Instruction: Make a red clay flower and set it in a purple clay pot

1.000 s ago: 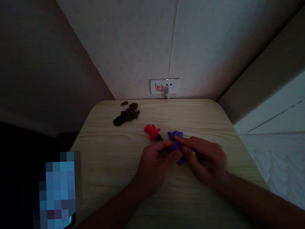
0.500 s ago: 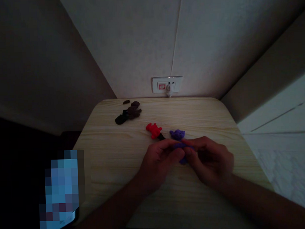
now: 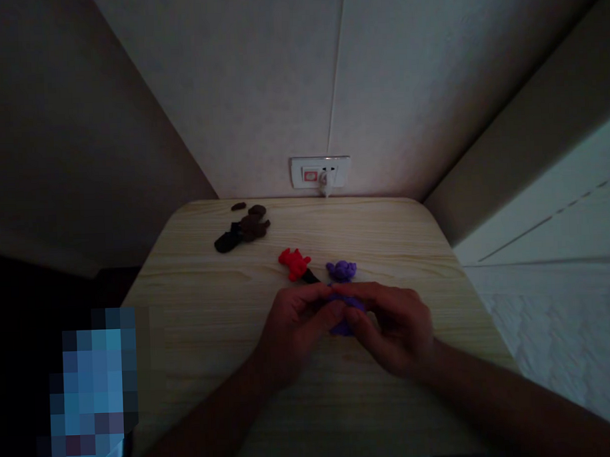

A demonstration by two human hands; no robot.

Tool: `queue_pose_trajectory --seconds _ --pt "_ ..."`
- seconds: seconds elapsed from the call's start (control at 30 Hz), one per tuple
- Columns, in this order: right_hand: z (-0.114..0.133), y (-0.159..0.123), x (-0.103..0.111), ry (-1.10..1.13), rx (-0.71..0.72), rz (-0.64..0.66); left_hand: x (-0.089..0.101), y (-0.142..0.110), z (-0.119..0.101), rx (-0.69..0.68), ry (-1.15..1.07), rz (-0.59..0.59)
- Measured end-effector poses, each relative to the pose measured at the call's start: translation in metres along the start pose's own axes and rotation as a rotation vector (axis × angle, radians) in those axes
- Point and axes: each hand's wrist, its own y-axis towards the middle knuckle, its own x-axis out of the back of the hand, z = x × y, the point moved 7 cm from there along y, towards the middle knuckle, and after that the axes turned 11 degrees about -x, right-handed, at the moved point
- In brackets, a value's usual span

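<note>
Between the fingertips of both hands is a piece of purple modelling clay (image 3: 342, 328), partly hidden by the thumbs. My left hand (image 3: 301, 328) pinches it from the left, and my right hand (image 3: 396, 325) pinches it from the right. Just beyond the fingers lies a small purple clay figure (image 3: 342, 270), its near side close to the fingertips. To its left rests a red clay figure (image 3: 295, 263) with a black strip (image 3: 311, 276) reaching toward my left hand.
Farther back on the wooden table (image 3: 187, 292) lie a brown clay figure (image 3: 253, 226) with a black part (image 3: 228, 241) and a small brown bit (image 3: 238, 206). A wall socket (image 3: 320, 172) holds a plug. At lower left is a pixelated screen (image 3: 93, 389).
The whole view has shifted, so the table and figures appear farther left. Both hands keep their hold on the purple clay, and the right fingers have moved slightly on it.
</note>
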Motion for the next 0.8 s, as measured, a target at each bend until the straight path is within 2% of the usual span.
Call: queue_pose_trajectory --seconds 0.1,0.3,0.5,0.8 --pt "0.001 0.001 -0.001 -0.002 0.003 0.021 -0.002 -0.001 0.006 0.023 -0.092 0.006" --pt "-0.008 -0.003 0.001 0.129 -0.152 -0.024 -0.008 0.000 0.006 -0.011 -0.151 0.024" --pt "0.000 0.001 0.001 0.025 -0.047 -0.007 -0.008 0.001 -0.007 -0.039 0.063 0.054" --pt "0.003 0.006 0.001 0.013 0.038 0.012 -0.001 0.001 -0.004 -0.046 0.121 0.038"
